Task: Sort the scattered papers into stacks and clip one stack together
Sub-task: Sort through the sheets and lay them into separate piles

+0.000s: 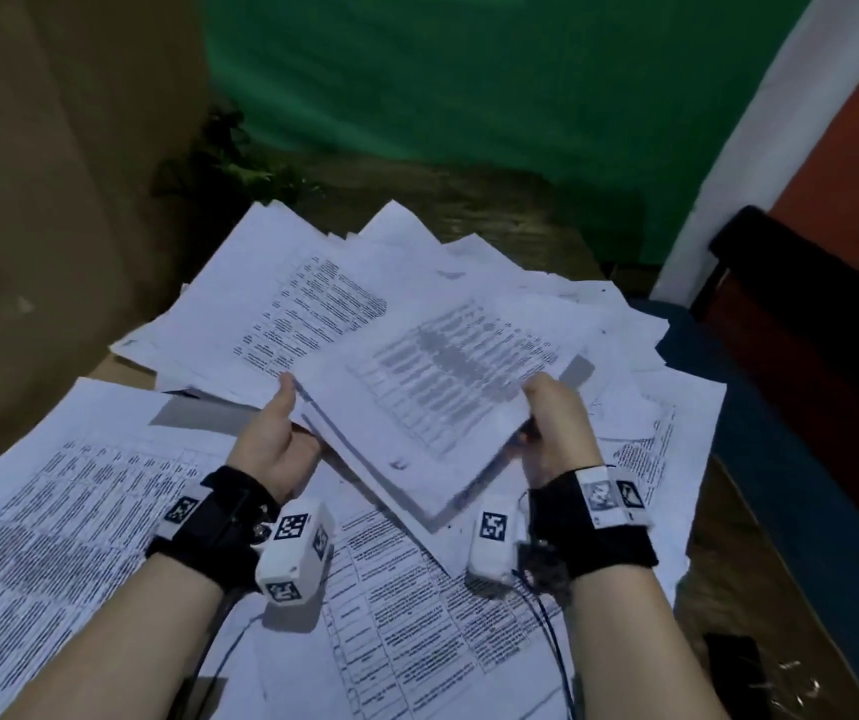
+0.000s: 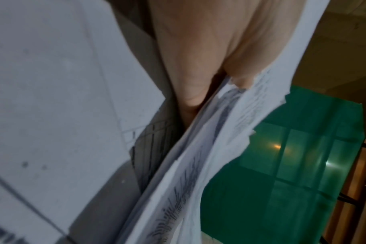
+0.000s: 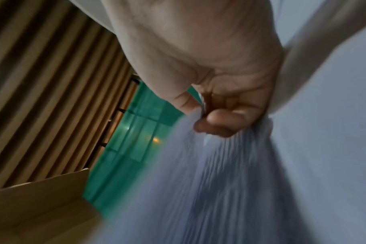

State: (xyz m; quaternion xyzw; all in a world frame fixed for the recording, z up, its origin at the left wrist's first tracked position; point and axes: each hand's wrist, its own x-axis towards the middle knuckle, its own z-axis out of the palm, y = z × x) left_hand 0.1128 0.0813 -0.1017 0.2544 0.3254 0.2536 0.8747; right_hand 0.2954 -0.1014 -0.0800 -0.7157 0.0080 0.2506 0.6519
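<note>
left hand: fingers grip the held stack's left edge
right hand: fingers pinch its right edge
loose papers: scattered over the counter

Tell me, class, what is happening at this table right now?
A person is gathering printed white sheets. The left hand and right hand each grip an opposite edge of a thick bundle of printed white paper, held above the wooden table. Many more loose printed white sheets lie scattered across it. No clip shows on the bundle.
</note>
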